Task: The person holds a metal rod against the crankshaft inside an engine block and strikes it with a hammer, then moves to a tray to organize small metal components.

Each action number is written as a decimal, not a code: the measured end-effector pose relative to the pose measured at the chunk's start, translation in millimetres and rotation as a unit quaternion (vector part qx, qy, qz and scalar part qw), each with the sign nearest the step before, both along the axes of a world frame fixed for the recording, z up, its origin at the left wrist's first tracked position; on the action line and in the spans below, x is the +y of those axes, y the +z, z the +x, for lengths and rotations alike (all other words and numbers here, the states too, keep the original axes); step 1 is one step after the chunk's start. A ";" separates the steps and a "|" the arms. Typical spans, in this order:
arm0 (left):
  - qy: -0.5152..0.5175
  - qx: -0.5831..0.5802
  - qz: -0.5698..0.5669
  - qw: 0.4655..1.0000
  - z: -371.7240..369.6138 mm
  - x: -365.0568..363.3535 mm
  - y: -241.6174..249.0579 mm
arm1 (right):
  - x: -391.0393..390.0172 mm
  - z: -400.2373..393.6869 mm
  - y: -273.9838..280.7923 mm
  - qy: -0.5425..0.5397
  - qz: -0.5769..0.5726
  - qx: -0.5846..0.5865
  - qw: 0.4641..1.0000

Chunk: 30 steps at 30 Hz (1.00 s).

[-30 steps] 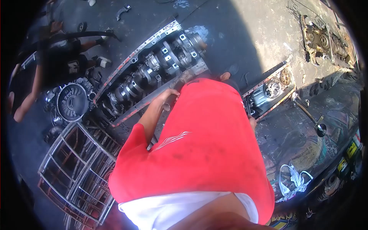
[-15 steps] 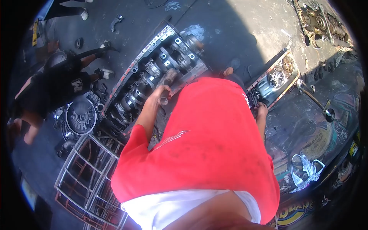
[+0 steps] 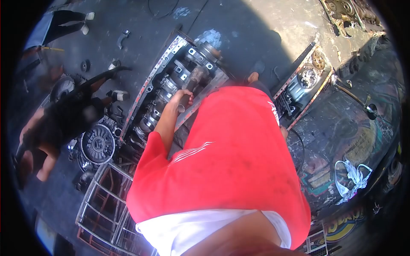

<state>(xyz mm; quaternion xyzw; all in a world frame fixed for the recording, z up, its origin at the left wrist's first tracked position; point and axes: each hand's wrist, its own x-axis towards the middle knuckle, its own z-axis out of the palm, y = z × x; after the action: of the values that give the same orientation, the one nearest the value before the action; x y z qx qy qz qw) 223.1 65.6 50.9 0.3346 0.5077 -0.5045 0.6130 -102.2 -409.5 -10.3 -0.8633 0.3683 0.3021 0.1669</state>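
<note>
Since half a second ago, the red shirt [image 3: 226, 158] comes to cover most of the right hand [image 3: 284, 131]. At left, over the engine block [image 3: 163, 64], slants a dark tube [image 3: 195, 82], clamped in the left hand [image 3: 182, 96]; the right's grip I cannot tell.

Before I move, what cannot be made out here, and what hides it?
All in the head view:
Right hand, mostly, and anything it holds: behind the red shirt.
Part of the tool: under the left hand.
Right side of the metal rack: behind the same shirt.
Brown engine parts, upper right: cut off by the top edge.
</note>
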 end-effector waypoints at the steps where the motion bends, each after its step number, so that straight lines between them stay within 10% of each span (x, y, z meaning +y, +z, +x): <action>1: 0.002 0.003 0.002 1.000 -1.8 1.2 3.7 | -2.7 -0.4 -4.3 0.016 -0.019 -0.034 0.999; 2: 0.015 0.007 -0.001 1.000 -4.3 2.6 6.8 | -7.5 0.1 -8.7 0.018 -0.017 -0.031 0.999; 4: 0.051 0.018 0.008 0.999 -8.2 2.5 13.7 | -1.2 39.2 20.1 -0.465 0.171 -0.089 0.864; 17: 0.021 0.015 0.049 0.998 30.5 -50.2 -13.8 | 12.3 11.3 49.8 -0.648 0.125 -0.080 0.747; 21: -0.035 -0.020 0.010 0.999 26.9 -31.1 0.8 | 19.7 25.7 69.1 -0.546 0.117 -0.031 0.829; 30: 0.017 0.017 0.026 0.999 -4.0 5.8 40.9 | -21.5 72.8 33.4 -0.533 0.169 -0.065 0.827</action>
<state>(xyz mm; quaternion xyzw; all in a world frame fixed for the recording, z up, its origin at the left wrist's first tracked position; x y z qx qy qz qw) 219.2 71.5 91.8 0.3331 0.5363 -0.4862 0.6041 -29.4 -431.0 23.1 -0.5087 0.7024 0.1671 0.4690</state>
